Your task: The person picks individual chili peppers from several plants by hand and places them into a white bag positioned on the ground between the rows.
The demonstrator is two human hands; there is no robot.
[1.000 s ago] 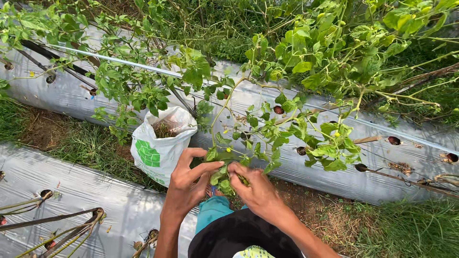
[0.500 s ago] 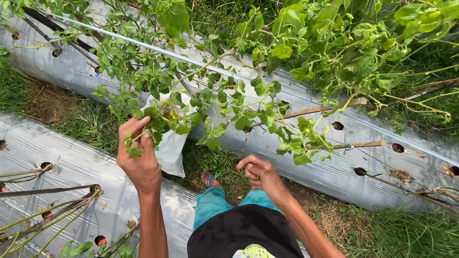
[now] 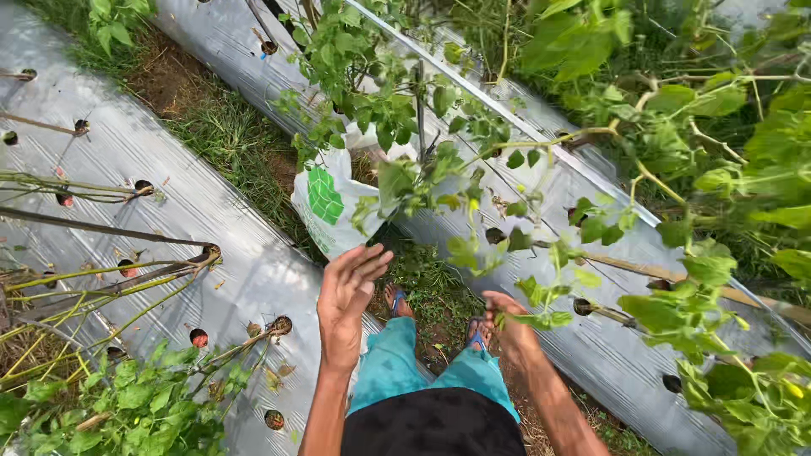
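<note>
I'm looking down on a picking job among low green plants, and I judge it part way through. My left hand (image 3: 351, 283) is raised with its grip wide, fingers spread and palm bare, just below the white bag (image 3: 334, 203). The bag stands open in the furrow at about 11 o'clock from that hand. What lies inside it I cannot tell, since leaves cover its mouth.

My right hand (image 3: 507, 325) sits low at 3 o'clock from the left one. Its fingers curl toward a leafy sprig (image 3: 541, 317), but whether the grip is closed on it I cannot tell.

The plant branches (image 3: 422, 169) hang across the bag at 12 o'clock, crowding the way in. Silver plastic sheeting (image 3: 194, 203) covers the beds on both sides. Bare stalks (image 3: 101, 279) lie across it at 9 o'clock. My sandalled feet (image 3: 397, 300) stand on the grassy strip between.
</note>
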